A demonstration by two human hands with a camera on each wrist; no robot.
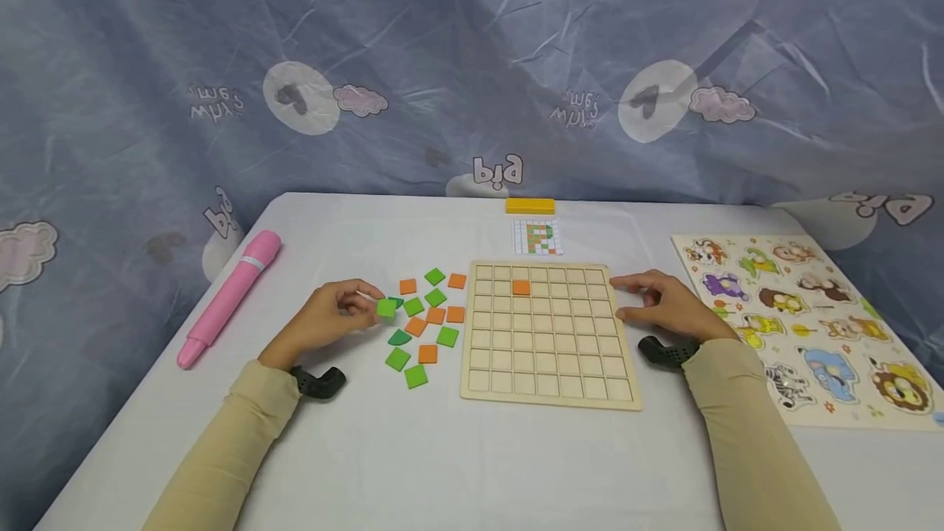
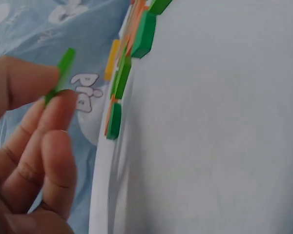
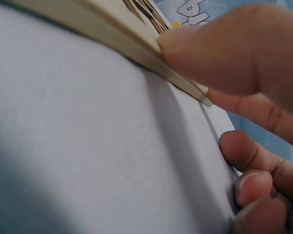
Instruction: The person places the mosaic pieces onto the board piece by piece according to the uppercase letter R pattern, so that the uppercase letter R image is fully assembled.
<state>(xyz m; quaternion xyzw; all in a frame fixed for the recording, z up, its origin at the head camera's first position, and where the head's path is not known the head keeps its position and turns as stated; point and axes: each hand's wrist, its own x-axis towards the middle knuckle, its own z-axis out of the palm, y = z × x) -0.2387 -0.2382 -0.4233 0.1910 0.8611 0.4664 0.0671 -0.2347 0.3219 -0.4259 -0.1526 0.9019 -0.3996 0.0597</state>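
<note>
My left hand (image 1: 335, 314) pinches a green square tile (image 1: 386, 308) between thumb and fingertips, above the left side of the loose tiles. The left wrist view shows this green tile (image 2: 63, 73) edge-on, with the other fingers loosely bent below it. My right hand (image 1: 667, 301) touches the right edge of the wooden grid board (image 1: 546, 405) with thumb and forefinger apart. In the right wrist view, the thumb (image 3: 210, 53) lies at the board's side, the remaining fingers bent over the cloth. One orange tile (image 1: 521, 288) sits in a cell near the board's top.
Several orange and green tiles (image 1: 428, 354) lie scattered left of the board. Behind it are a small pattern card (image 1: 537, 238) and a yellow block (image 1: 529, 206). A pink stick-like thing (image 1: 230, 299) lies far left; an animal puzzle board (image 1: 811, 326) lies right.
</note>
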